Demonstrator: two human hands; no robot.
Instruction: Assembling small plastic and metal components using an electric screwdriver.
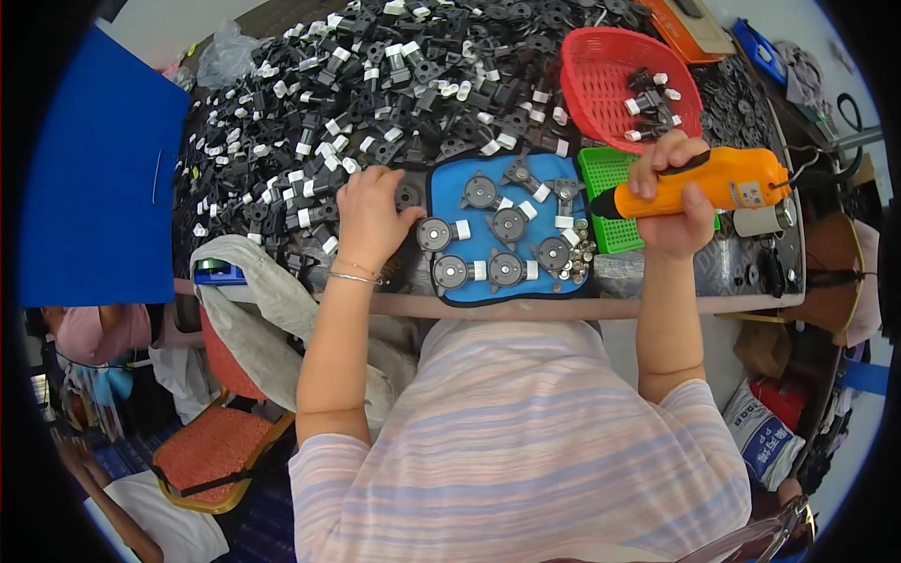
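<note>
My right hand (674, 202) is wrapped around an orange electric screwdriver (723, 180), held level above the table with its black tip pointing left. Beneath that tip lies a blue mat (483, 246) with a dark edge. Several black caster-like parts with grey discs and white ends rest on it, among them one disc piece (509, 225). Small metal pieces (574, 261) are heaped at the mat's right side. Just left of the mat, my left hand (371, 214) rests with thumb and fingers apart, beside a round black part (407, 195); whether it touches that part I cannot tell.
A large pile of black parts with white ends (404, 84) covers the table's far side. A red basket (587, 70) holds a few more; a green tray (605, 169) lies below it. Grey cloth (253, 272) hangs over the front edge. Another person's arm (117, 511) shows lower left.
</note>
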